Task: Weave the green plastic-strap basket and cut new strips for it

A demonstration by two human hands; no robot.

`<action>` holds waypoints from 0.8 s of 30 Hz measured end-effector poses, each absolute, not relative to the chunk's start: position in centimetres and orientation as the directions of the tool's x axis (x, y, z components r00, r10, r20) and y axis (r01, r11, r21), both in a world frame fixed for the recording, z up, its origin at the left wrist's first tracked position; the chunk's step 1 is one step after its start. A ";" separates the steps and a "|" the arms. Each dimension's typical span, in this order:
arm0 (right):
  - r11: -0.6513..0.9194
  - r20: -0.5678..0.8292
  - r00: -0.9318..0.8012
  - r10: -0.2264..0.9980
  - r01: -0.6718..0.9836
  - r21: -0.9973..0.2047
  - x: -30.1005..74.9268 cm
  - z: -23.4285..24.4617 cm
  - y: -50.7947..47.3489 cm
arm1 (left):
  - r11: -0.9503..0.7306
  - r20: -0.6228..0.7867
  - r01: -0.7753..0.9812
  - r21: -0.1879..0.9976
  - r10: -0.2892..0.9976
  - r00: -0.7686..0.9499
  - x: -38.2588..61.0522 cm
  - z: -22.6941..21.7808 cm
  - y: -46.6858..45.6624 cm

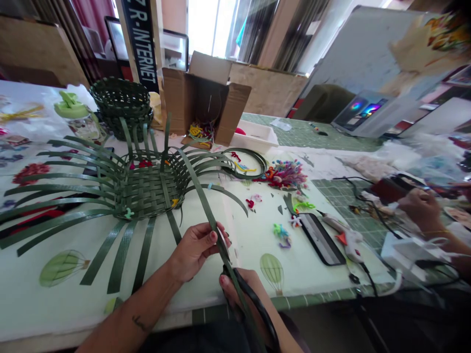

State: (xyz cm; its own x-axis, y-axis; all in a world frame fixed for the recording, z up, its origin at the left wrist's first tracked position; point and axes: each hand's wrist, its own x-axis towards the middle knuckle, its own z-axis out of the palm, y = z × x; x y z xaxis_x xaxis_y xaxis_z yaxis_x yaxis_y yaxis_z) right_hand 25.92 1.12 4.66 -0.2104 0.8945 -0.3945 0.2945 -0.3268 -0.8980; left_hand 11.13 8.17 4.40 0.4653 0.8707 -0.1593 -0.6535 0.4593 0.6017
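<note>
A half-woven basket [147, 189] of dark green plastic strips lies on the table to the left, its loose ends fanned outward. One long green strip [200, 191] runs from the basket's right side toward my body. My left hand [198, 247] pinches this strip between thumb and fingers. Lower down, my right hand [246, 289] is closed around black-handled scissors [263, 309], close against the same strip. The scissor blades are mostly hidden by the hand and the strip. Small coloured clips [128, 213] sit on the basket's edges.
Behind stand a finished green basket [119, 98], a lidded cup [73, 113] and an open cardboard box [221, 103]. To the right are coiled strip [263, 166], fuzzy coloured stems [287, 174], a dark-rimmed tray [322, 238] and a corded glue gun [346, 240]. Another person's hand [421, 208] is at far right.
</note>
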 end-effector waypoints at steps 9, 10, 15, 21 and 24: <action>-0.315 -0.372 -0.157 0.915 0.300 -0.901 26.5 3.5 0.8 | 0.461 -0.165 -0.627 0.628 0.867 0.471 11.5 4.0 8.0; -0.330 -0.386 -0.160 0.909 0.288 -0.899 26.5 3.6 0.8 | 0.465 -0.171 -0.623 0.628 0.864 0.473 11.6 4.0 8.0; -0.433 -0.474 -0.183 0.862 0.222 -0.874 26.4 4.9 1.3 | 0.478 -0.177 -0.612 0.630 0.856 0.486 12.3 3.9 7.7; -0.402 -0.450 -0.198 0.871 0.241 -0.883 26.7 6.6 2.3 | 0.449 -0.172 -0.617 0.646 0.873 0.456 12.6 3.4 8.0; -0.385 -0.438 -0.196 0.878 0.255 -0.887 26.7 6.7 2.4 | 0.435 -0.166 -0.612 0.660 0.880 0.446 12.7 3.4 8.0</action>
